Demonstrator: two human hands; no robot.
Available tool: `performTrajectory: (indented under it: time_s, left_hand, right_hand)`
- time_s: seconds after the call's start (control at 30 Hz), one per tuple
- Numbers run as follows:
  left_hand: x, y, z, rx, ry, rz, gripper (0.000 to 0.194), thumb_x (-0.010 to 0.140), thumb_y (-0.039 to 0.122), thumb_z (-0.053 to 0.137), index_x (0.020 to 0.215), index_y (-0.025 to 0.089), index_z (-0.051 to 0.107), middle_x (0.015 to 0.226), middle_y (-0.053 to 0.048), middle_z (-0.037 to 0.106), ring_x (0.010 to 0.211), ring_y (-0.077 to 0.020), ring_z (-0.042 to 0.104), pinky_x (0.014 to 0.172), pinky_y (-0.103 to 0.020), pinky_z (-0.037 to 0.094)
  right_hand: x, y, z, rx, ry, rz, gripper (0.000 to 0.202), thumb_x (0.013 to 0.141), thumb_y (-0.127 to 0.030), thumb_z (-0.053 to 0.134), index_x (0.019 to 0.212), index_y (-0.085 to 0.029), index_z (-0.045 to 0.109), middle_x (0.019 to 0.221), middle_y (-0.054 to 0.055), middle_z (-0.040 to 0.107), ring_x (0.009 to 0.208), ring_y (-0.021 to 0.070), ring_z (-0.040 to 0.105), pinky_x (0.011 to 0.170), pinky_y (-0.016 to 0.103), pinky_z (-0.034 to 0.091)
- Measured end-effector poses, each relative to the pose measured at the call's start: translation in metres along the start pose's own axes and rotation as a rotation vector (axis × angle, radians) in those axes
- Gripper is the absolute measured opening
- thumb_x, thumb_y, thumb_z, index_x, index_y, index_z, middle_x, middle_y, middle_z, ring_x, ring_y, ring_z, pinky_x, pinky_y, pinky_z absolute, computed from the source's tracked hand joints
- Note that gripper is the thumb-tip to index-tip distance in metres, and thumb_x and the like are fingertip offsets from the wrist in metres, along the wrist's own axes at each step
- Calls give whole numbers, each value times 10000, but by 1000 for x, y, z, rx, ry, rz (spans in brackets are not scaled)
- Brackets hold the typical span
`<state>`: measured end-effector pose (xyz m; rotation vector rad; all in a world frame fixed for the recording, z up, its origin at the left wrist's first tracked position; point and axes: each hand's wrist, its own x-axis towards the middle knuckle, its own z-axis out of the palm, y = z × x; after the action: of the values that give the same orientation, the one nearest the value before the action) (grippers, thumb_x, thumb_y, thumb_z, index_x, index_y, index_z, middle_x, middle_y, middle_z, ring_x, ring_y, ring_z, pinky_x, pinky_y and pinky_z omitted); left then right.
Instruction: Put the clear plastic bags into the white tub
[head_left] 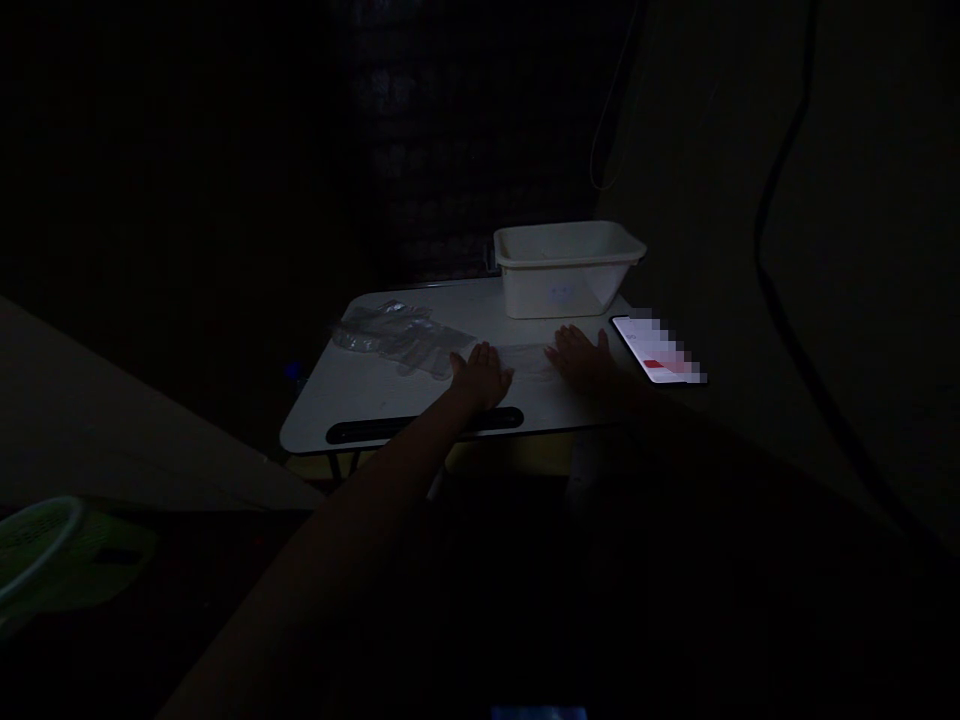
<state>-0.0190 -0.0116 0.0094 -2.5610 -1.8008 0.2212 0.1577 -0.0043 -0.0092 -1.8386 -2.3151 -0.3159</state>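
Both my hands lie on a small white table in dim light. My left hand (481, 377) rests with its fingers spread at the left end of a thin, pale, see-through sheet (525, 362). At the sheet's right end, my right hand (577, 356) lies with its fingers apart. Crumpled clear plastic (409, 335) spreads over the table to the left of my left hand. What the sheet is made of is too dark to tell.
A white tub (562, 290) stands at the table's back right. A lit phone or tablet (652, 350) lies at the right edge. Along the front runs a black slotted strip (367, 429) on the table (315, 410). A green basket (90, 560) is at lower left.
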Motion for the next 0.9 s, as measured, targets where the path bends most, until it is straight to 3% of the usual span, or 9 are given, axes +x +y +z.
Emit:
performTrajectory:
  time_s: [0.17, 0.4, 0.57, 0.9]
  left_hand:
    - [-1, 0, -1, 14, 1, 3, 590, 831, 398, 68, 1308, 61, 149, 1379, -142, 130, 1261, -257, 86, 935, -564, 143]
    - [-1, 1, -3, -26, -22, 0, 553, 835, 350, 76, 1306, 72, 158, 1384, -133, 117, 1266, -231, 76, 941, -565, 120]
    - [0, 1, -2, -23, -10, -5, 571, 834, 377, 70, 1305, 69, 164, 1381, -137, 128, 1265, -231, 87, 948, -558, 117]
    - [0, 0, -1, -11, 8, 8, 594, 834, 397, 52, 1302, 45, 154, 1378, -150, 127, 1262, -240, 96, 938, -570, 122]
  right_hand:
    - [10, -24, -5, 45, 50, -73, 498, 864, -339, 98, 1216, -120, 372, 1312, 130, 340, 1222, 208, 256, 950, 537, 160]
    - [16, -55, -1, 97, -44, -206, 497, 857, -365, 113, 1239, -148, 347, 1321, 95, 336, 1225, 212, 250, 945, 521, 201]
    - [12, -45, 4, 74, -44, -172, 485, 858, -356, 138, 1235, -134, 348, 1325, 110, 322, 1214, 212, 272, 936, 546, 198]
    - [-1, -14, 13, -29, 85, -131, 459, 866, -334, 114, 1219, -186, 367, 1306, 123, 356, 1212, 212, 275, 937, 557, 141]
